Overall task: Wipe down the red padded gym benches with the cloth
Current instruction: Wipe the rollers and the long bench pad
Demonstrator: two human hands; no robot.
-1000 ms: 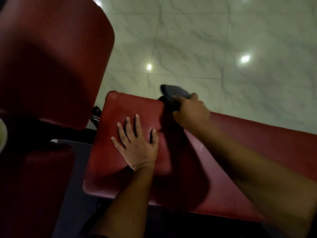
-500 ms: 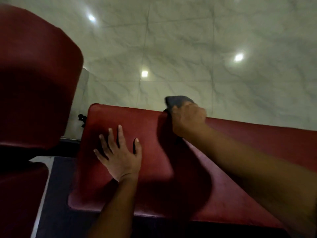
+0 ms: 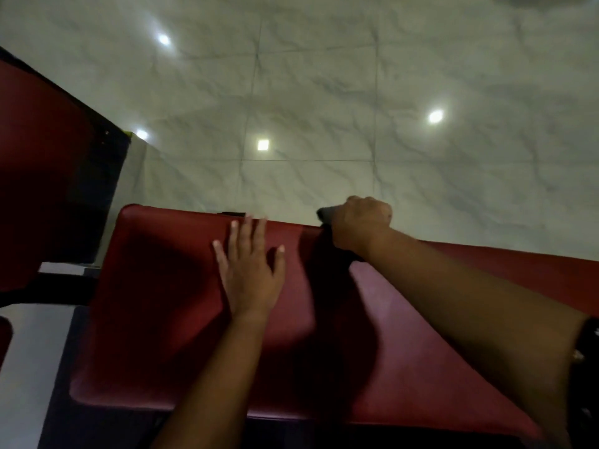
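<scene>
Bench [image 3: 162, 319] padding in red fills the lower part of our view, running from its rounded left end across to the right edge. At far left we see a second red pad [image 3: 42, 163] standing higher, edged in black, well apart from our hands. Just under it lies a dark mat [image 3: 64, 367] on the floor.

Our left hand [image 3: 249, 270] rests flat on the bench top, fingers straight and a little spread, tips near the far edge; its grip is apart and it holds nothing. A small dark piece of frame [image 3: 233, 214] peeks out just beyond those fingertips.

Further right, our right hand [image 3: 359, 222] sits at the far edge of the bench, its grip curled tight around a dark cloth [image 3: 324, 213]. Only a corner of the cloth shows, sticking out to the left of the knuckles, touching the bench edge.

Behind everything spreads a pale marbled tile floor [image 3: 324, 108] with 4 bright light reflections.
</scene>
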